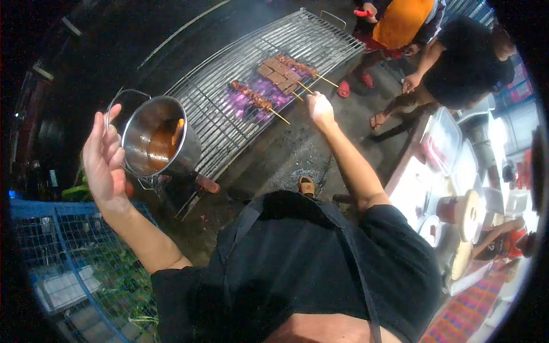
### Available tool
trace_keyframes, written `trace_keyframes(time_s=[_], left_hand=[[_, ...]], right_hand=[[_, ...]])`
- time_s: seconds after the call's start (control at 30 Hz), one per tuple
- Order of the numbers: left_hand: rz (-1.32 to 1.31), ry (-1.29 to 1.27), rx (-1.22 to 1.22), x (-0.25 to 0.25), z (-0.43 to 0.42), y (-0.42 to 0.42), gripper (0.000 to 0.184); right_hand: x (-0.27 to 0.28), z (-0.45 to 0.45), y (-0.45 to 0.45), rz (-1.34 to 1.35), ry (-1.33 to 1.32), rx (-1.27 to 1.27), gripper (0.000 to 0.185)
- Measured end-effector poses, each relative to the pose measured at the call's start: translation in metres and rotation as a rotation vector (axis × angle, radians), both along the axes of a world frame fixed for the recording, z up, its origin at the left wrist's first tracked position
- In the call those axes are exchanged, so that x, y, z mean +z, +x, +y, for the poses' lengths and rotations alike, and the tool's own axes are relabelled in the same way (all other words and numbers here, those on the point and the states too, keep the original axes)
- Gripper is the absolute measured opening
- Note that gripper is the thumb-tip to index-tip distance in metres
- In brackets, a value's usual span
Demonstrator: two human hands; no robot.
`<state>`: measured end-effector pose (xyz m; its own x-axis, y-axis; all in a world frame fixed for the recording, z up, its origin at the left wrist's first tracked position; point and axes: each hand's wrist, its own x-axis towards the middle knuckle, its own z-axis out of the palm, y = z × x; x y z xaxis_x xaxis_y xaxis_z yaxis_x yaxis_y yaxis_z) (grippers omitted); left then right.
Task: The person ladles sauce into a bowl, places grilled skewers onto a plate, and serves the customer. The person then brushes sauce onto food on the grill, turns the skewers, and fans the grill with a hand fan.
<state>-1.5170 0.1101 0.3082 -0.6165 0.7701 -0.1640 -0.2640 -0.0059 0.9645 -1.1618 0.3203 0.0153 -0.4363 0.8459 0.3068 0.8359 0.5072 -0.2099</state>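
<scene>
A metal pot (191, 134) with brown sauce and an orange-handled utensil inside tilts over the grill's near left end. Beside its left rim is my left hand (106, 154), fingers apart, near the thin wire handle. My right hand (319, 110) is closed at the end of a wooden skewer (305, 87) of flat brown pieces (278, 74) lying on the grill (223, 108). Behind those pieces rests a meat skewer (297, 66); another meat skewer (251, 96) lies to their left over glowing coals.
Two people stand at the upper right, one holding a red object (363, 13). A table (400, 166) with plastic containers (443, 140) and a lidded tub (457, 212) runs along the right. A blue wire fence (63, 240) is at lower left. Another person sits far right.
</scene>
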Motion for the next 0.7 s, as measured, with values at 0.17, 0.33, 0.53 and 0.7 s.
trace_keyframes(time_s=[0.17, 0.33, 0.53, 0.7], left_hand=[[-0.022, 0.012, -0.030, -0.003, 0.004, -0.002, 0.045], [-0.022, 0.011, -0.008, -0.004, 0.012, 0.003, 0.044], [-0.070, 0.021, 0.032, -0.005, 0.007, 0.004, 0.045], [-0.081, 0.024, 0.032, -0.001, 0.011, 0.010, 0.046]], right_hand=[[-0.015, 0.004, 0.012, 0.152, -0.240, 0.156, 0.015], [-0.009, -0.007, 0.007, 0.228, -0.302, 0.194, 0.014], [-0.018, -0.009, -0.005, 0.256, -0.282, 0.332, 0.016], [0.014, 0.028, 0.016, -0.026, -0.235, 0.239, 0.013]])
